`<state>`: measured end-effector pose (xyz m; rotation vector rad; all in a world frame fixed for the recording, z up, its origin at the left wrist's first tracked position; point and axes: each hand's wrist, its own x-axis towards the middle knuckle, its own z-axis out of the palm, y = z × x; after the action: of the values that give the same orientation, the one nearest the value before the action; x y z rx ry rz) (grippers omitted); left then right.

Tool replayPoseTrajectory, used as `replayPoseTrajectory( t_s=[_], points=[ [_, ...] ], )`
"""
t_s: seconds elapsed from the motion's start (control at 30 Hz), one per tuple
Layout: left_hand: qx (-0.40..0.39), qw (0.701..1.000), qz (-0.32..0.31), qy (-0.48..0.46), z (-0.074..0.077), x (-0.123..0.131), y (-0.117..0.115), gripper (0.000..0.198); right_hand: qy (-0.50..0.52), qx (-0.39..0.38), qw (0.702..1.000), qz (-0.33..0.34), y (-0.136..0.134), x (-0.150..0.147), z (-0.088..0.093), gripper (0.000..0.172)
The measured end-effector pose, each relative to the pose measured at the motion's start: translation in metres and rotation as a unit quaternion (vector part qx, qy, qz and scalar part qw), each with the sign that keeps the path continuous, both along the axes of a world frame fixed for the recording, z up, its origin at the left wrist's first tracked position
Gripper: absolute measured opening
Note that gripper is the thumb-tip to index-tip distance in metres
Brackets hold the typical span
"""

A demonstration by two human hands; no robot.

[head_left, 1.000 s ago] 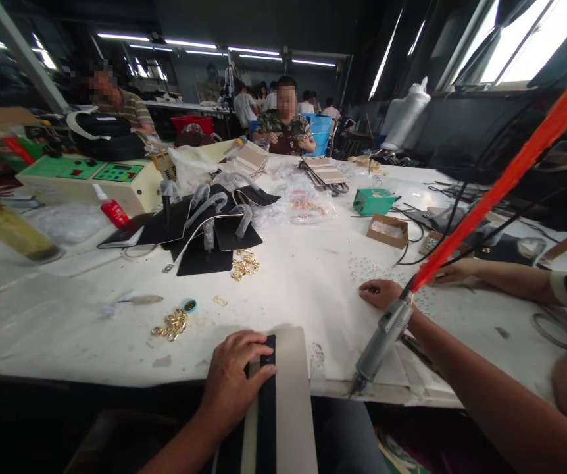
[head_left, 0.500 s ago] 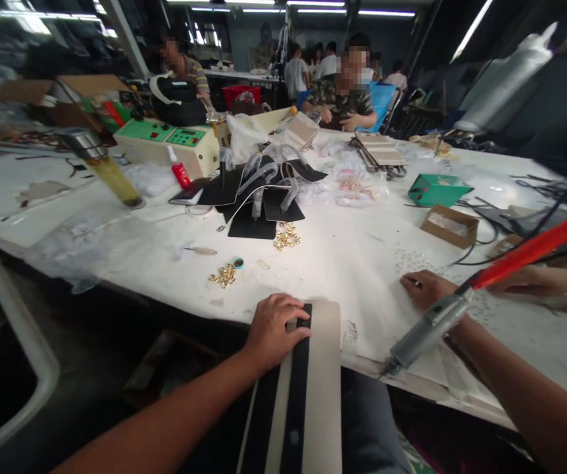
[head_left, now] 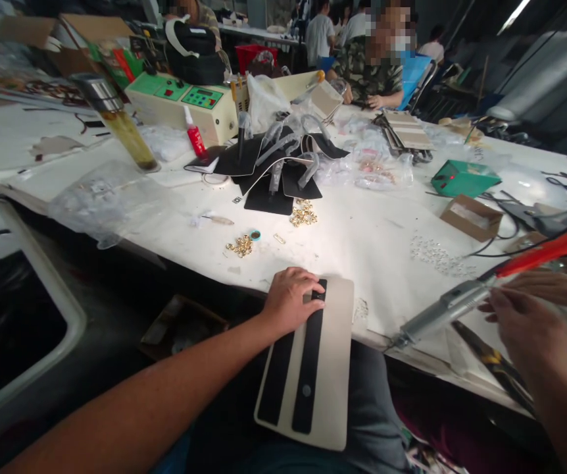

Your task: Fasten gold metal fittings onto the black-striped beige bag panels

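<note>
Holding down the beige panel (head_left: 335, 349) with our left hand (head_left: 293, 299), we have its upper end at the counter's front edge, while the rest slopes down over our lap (head_left: 372, 395). Two dark strips (head_left: 309, 362) run along it, the nearer-to-middle one bearing a round spot (head_left: 306, 390) towards its lower end. Our left hand is half curled and has hold of the panel, thumb and forefinger slightly apart on that strip's top.

Our right hand (head_left: 530, 329) is well apart from it, just beside the rear of a grey cylindrical tool (head_left: 444, 309) with an orange covering (head_left: 550, 250) on its line. Its fingers are drawn nearly together; we cannot tell whether they grip the tool or something small. Below lies a tool with black and yellow handles (head_left: 493, 361), and behind is another person's hand (head_left: 550, 286).

Across the white counter (head_left: 343, 243) we see scattered clear bits (head_left: 436, 253), a small cardboard box (head_left: 475, 227) and a green box (head_left: 461, 179) showing a red light. Left of these sit two heaps of gold-coloured pieces (head_left: 240, 246), then black panels (head_left: 268, 201) with plastic-wrapped handles, a red bottle (head_left: 195, 139) and a cream-and-green machine (head_left: 214, 118). Beyond sits a person in camouflage (head_left: 369, 72).
</note>
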<state>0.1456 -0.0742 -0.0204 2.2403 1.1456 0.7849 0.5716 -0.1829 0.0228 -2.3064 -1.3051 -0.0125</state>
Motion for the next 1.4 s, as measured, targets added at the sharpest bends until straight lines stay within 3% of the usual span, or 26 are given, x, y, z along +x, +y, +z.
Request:
replayPoseTrajectory(
  t_s=[0.1,0.17,0.27,0.43,0.53,0.63,0.9,1.4],
  points=[
    [0.005,1.0,-0.005,-0.003,-0.002,-0.001,0.0,0.02,0.092,0.017,0.987,-0.133,-0.052,-0.059,0.029,0.038],
    [0.011,1.0,-0.012,-0.002,-0.003,-0.002,0.0,0.02,0.151,0.019,0.978,-0.142,-0.068,-0.107,0.037,0.034],
    [0.019,1.0,-0.014,-0.001,-0.003,-0.002,0.001,0.019,0.273,0.005,0.962,-0.012,-0.057,-0.169,0.03,0.037],
    [0.022,1.0,-0.009,0.004,-0.004,-0.001,0.001,0.021,0.399,-0.052,0.892,0.207,0.016,-0.224,0.002,0.033],
    [0.017,1.0,-0.007,0.005,-0.005,-0.001,0.001,0.021,0.376,-0.075,0.882,0.274,0.049,-0.234,-0.008,0.029],
    [0.015,1.0,-0.011,0.002,-0.004,-0.001,0.001,0.022,0.329,-0.102,0.888,0.303,0.062,-0.234,-0.01,0.028],
    [0.003,1.0,-0.015,0.002,-0.002,-0.002,0.001,0.02,0.237,-0.158,0.896,0.34,0.062,-0.226,-0.003,0.024],
    [-0.002,1.0,-0.01,-0.001,-0.005,-0.002,0.001,0.028,0.247,-0.074,0.889,0.379,0.069,-0.233,-0.019,0.016]
  ],
)
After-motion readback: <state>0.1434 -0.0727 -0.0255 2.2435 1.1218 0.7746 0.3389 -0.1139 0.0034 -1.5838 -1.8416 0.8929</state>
